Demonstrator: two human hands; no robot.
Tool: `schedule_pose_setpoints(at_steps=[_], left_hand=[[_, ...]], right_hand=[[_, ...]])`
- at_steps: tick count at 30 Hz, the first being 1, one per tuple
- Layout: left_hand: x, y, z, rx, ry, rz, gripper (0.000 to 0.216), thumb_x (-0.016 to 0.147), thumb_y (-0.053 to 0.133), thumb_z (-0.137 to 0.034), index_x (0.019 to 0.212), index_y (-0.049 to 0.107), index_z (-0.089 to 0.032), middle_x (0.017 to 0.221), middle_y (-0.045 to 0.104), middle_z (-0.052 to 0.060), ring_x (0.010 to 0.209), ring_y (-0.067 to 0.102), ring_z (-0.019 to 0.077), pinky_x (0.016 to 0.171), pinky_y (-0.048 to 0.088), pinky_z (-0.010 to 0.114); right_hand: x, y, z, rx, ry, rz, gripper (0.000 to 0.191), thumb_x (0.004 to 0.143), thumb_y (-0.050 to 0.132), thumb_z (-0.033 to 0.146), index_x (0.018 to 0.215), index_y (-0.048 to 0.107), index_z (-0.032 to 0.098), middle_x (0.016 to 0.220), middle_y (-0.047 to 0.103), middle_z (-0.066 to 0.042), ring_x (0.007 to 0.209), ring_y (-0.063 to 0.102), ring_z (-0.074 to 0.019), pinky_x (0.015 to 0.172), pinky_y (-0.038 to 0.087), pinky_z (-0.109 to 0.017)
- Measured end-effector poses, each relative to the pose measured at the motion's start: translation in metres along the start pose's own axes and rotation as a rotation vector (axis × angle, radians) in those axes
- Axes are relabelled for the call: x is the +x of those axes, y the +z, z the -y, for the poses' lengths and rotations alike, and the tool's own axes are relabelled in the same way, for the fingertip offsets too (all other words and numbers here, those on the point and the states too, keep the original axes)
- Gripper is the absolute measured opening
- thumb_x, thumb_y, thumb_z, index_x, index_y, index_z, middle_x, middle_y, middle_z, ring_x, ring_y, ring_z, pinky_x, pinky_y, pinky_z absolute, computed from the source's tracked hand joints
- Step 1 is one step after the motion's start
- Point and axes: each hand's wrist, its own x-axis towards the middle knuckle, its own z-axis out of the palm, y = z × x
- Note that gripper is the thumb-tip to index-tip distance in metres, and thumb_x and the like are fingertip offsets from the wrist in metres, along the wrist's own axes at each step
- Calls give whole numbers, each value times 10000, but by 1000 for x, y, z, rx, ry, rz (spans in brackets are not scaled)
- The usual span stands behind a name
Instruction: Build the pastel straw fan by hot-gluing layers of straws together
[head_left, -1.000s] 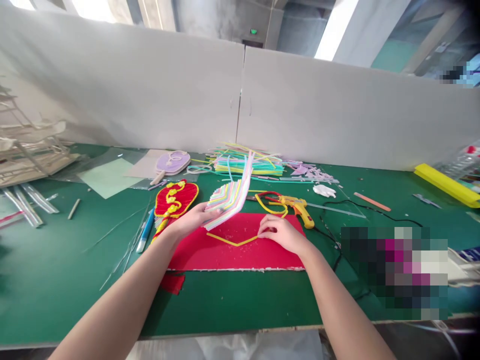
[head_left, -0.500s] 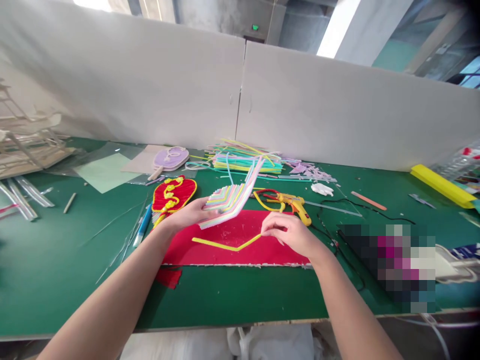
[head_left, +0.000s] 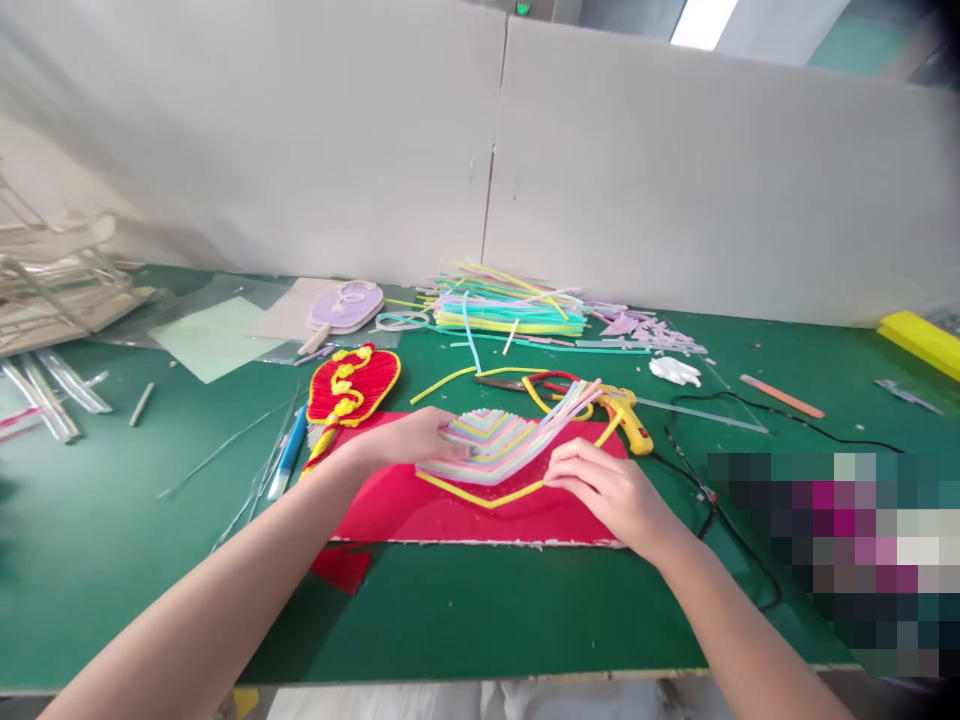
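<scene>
My left hand [head_left: 421, 438] is closed on the left side of a striped fan-shaped piece [head_left: 495, 440] made of bent pastel pipe cleaners, its long ends pointing up and right. My right hand [head_left: 600, 485] pinches one arm of a yellow pipe cleaner [head_left: 489, 503] bent into a wide V. The V lies along the lower edge of the striped piece; whether they touch I cannot tell. Both are over a red sheet [head_left: 450, 525]. Behind my right hand lies a yellow hot glue gun [head_left: 630, 420], beside red-handled scissors [head_left: 502, 383].
A bundle of colored pipe cleaners [head_left: 510, 315] lies at the back. A red and yellow fan [head_left: 360, 390] and a purple fan [head_left: 345, 305] sit to the left. A black cord [head_left: 757, 398] runs right. A white panel [head_left: 300, 140] stands behind the table.
My left hand has lowered the striped piece and tilted it flatter. My right hand has brought the yellow pipe cleaner up against or near its lower edge. The view has tipped downward.
</scene>
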Motion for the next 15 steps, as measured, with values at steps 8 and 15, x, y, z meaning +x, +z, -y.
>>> schedule_pose_setpoints(at_steps=[8,15], left_hand=[[-9,-4,-19,505,-83,-85,431,712,652,-419,1064,621,-171,1082,673,90,942,625,259,728,456,289],[-15,-15,-18,502,124,-280,223,826,561,-394,886,653,-200,987,633,41,860,602,183,718,458,270]], right_hand=[[2,16,1,-67,-5,-18,183,948,489,221,880,656,190,892,679,-31,752,667,-98,702,507,-172],[4,25,7,-109,-7,-49,167,939,505,194,862,653,181,857,679,-23,716,663,-89,674,513,-168]])
